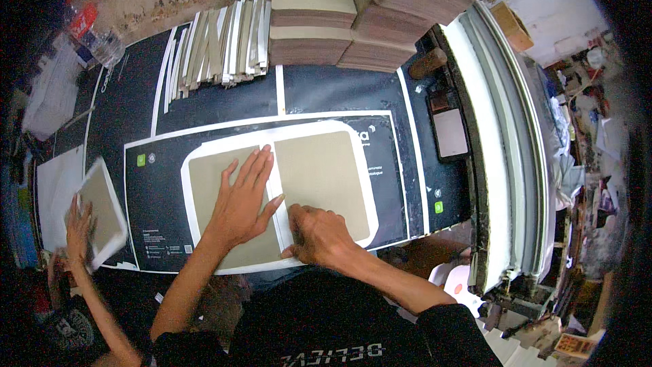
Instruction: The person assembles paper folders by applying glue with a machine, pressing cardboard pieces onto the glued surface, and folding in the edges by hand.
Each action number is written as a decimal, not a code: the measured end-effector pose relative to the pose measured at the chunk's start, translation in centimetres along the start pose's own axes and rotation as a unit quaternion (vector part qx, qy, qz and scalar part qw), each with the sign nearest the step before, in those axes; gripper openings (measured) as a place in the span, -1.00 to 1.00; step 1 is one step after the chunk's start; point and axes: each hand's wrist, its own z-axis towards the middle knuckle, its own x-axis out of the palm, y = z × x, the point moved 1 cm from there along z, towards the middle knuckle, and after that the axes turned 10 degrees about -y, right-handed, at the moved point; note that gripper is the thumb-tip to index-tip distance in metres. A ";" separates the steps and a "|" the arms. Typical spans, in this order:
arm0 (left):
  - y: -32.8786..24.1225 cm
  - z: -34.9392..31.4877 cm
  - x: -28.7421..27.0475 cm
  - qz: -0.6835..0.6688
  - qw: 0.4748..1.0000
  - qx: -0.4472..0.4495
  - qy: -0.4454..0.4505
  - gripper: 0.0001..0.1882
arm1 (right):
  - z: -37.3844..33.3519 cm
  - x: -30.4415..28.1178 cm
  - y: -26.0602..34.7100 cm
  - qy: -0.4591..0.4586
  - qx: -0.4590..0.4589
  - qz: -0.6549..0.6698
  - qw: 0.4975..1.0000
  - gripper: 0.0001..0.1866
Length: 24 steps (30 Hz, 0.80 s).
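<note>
A white cover sheet point(372, 212) with rounded corners lies on the dark tabletop in front of me. Two grey-brown boards rest on it, a left board point(207, 178) and a right board point(319, 166), with a narrow white strip point(276, 187) running between them. My left hand point(243, 194) lies flat across the left board, fingers stretched out and fingertips beside the strip. My right hand point(318, 234) is closed, knuckles up, over the lower inner edge of the right board. Whatever its curled fingers may hold is hidden.
Tall stacks of grey board point(312, 20) stand at the back, beside a bundle of narrow strips point(221, 44). A long roller machine point(506, 143) borders the right, near a dark tray point(448, 122). At left, another person's hand point(79, 228) touches a similar white-edged board point(102, 207).
</note>
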 end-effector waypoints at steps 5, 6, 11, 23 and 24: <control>0.0 0.3 -0.6 -0.018 1.000 -0.010 0.012 -0.23 | 0.2 -0.4 0.3 0.038 -0.001 0.010 0.999 -0.35; -0.1 0.5 -0.9 -0.024 1.000 -0.011 0.016 -0.23 | 0.2 -0.7 0.3 0.058 0.010 0.009 0.998 -0.31; 0.1 0.1 -0.6 -0.010 1.000 0.003 -0.013 -0.22 | -1.1 -0.8 -3.0 -0.112 -0.066 0.125 0.984 -0.50; -0.5 0.0 -0.2 -0.014 0.999 0.008 -0.047 -0.22 | 0.6 -11.2 -18.5 -0.380 0.128 -0.322 0.858 -0.17; -0.6 -0.1 -0.2 -0.015 0.999 0.007 -0.048 -0.22 | 0.3 -11.0 -18.2 -0.360 0.167 -0.322 0.860 -0.17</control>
